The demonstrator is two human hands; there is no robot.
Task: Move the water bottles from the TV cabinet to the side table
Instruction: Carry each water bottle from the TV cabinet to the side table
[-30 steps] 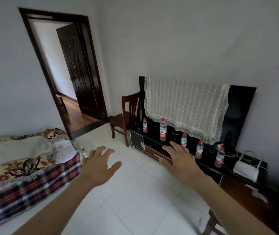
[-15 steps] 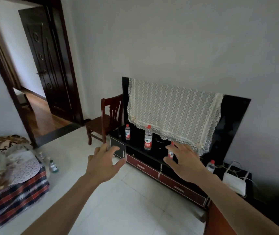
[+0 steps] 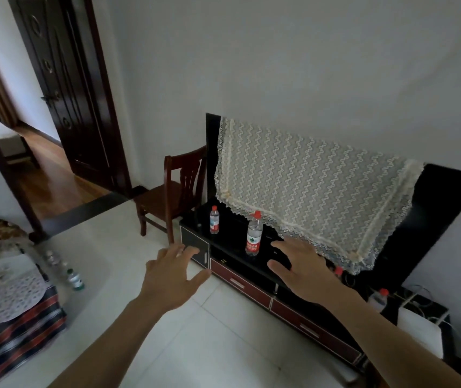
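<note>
Clear water bottles with red caps stand on the black TV cabinet (image 3: 223, 266). A small bottle (image 3: 214, 220) is near its left end and a taller bottle (image 3: 253, 234) stands further right. Behind my right hand only a red cap (image 3: 338, 271) of another bottle shows, and one more bottle (image 3: 378, 299) stands at the cabinet's right. My right hand (image 3: 300, 267) is spread open just right of the tall bottle, not touching it. In front of the cabinet's left end my left hand (image 3: 173, 275) hovers open and holds nothing.
A TV draped with a lace cloth (image 3: 307, 189) stands on the cabinet. A wooden chair (image 3: 172, 191) is left of it, beside an open doorway (image 3: 42, 152). A low covered table (image 3: 8, 303) with several bottles (image 3: 75, 279) is at the left. A white router (image 3: 419, 331) lies at the right.
The view has moved closer to the cabinet and turned right. Both hands have reached forward, the right one now beside the tall bottle.
</note>
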